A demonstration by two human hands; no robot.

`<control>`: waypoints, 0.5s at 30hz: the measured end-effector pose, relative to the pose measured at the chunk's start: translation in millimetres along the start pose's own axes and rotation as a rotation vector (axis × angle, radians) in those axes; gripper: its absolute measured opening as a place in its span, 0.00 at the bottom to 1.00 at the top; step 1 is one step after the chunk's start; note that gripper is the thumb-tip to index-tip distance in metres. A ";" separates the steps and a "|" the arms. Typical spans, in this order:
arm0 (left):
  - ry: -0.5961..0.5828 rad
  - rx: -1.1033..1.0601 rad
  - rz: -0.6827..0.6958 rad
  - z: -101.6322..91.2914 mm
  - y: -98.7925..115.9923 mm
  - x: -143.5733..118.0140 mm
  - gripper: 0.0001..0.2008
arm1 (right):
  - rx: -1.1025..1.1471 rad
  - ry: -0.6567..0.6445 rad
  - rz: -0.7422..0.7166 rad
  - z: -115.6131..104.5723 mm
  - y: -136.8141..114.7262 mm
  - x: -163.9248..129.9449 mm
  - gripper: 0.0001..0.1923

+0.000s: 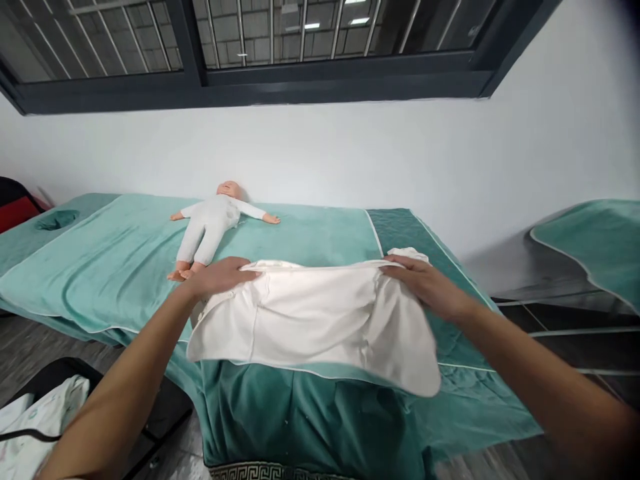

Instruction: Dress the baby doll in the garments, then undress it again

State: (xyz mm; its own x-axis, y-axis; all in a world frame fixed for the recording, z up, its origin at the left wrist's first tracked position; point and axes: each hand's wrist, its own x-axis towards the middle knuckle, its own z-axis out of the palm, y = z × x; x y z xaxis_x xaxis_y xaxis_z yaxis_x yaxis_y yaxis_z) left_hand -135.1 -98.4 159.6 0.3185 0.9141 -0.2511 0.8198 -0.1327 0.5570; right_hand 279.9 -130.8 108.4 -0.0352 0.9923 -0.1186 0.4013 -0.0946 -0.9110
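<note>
A soft white cloth garment (pixel 320 320) is spread, creased and rumpled, over the near edge of a bed covered in teal terry towelling (pixel 115 260). Its far left corner is pressed flat under the left hand (pixel 220 275), fingers extended and held close together. Its far right corner is gripped by the right hand (pixel 425 283), fingers curled over the bunched fabric. A baby doll (pixel 210 227) in a pale one-piece suit is laid on its back further along the bed, arms outstretched, apart from the garment.
</note>
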 end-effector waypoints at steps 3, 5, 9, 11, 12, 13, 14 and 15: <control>-0.102 -0.058 0.015 24.1 -11.7 19.2 0.26 | -0.070 0.084 -0.065 28.4 50.1 29.2 0.20; -0.091 -0.084 0.066 44.1 -20.7 33.2 0.25 | -0.227 0.158 -0.193 44.5 75.9 47.0 0.18; 0.025 -0.188 0.050 76.0 -29.9 51.4 0.21 | -0.325 0.238 -0.263 54.0 96.4 64.2 0.10; 0.048 -0.284 0.019 86.1 -27.1 53.5 0.20 | -0.370 0.254 -0.279 49.4 99.2 62.5 0.09; 0.037 -0.338 0.017 90.1 -24.3 53.4 0.19 | -0.407 0.257 -0.284 46.1 100.9 60.0 0.10; 0.015 -0.384 0.025 93.6 -21.1 53.0 0.19 | -0.451 0.258 -0.283 42.7 103.2 56.8 0.11; -0.005 -0.410 0.036 96.8 -17.7 52.6 0.18 | -0.496 0.263 -0.274 39.5 105.9 53.3 0.12; -0.010 -0.415 0.046 99.7 -14.7 52.4 0.18 | -0.537 0.274 -0.257 36.7 108.5 49.7 0.12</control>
State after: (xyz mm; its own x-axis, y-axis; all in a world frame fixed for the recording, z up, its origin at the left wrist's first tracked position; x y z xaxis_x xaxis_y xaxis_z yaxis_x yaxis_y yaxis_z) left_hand -83.0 -86.7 59.3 0.3567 0.9067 -0.2250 0.5441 -0.0058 0.8390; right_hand 288.0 -94.7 -10.9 0.0154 0.9690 0.2465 0.8152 0.1306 -0.5643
